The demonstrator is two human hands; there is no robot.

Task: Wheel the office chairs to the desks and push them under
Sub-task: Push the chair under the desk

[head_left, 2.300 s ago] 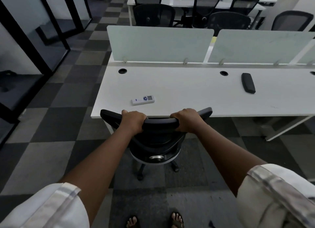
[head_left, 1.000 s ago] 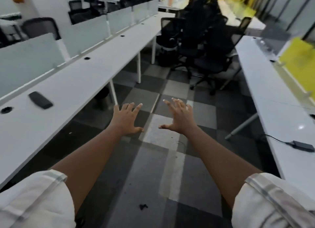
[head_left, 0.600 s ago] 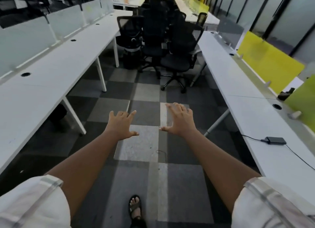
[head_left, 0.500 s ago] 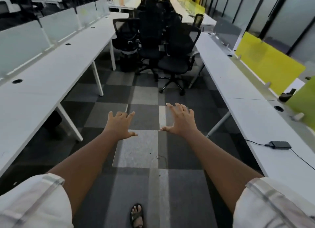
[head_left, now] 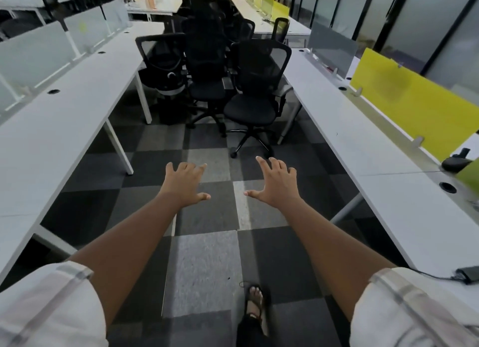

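Advanced along the aisle since the earlier frame; cluster of office chairs [head_left: 248,87] now nearer, straight ahead of both hands. Left hand [head_left: 185,184] and right hand [head_left: 276,184] outstretched, fingers spread, holding nothing. No chair contacted yet. Nearest chair just beyond the right hand. Desks [head_left: 64,118] flank both hands, vacant. Remaining: grasp backrest, wheel to desk, push under; repeat for cluster.

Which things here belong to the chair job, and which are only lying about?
For the job:
office chairs clustered in the aisle
left desk
right desk
left hand and right hand, both empty

Lying about:
yellow divider
black adapter with cable
dark object by the divider
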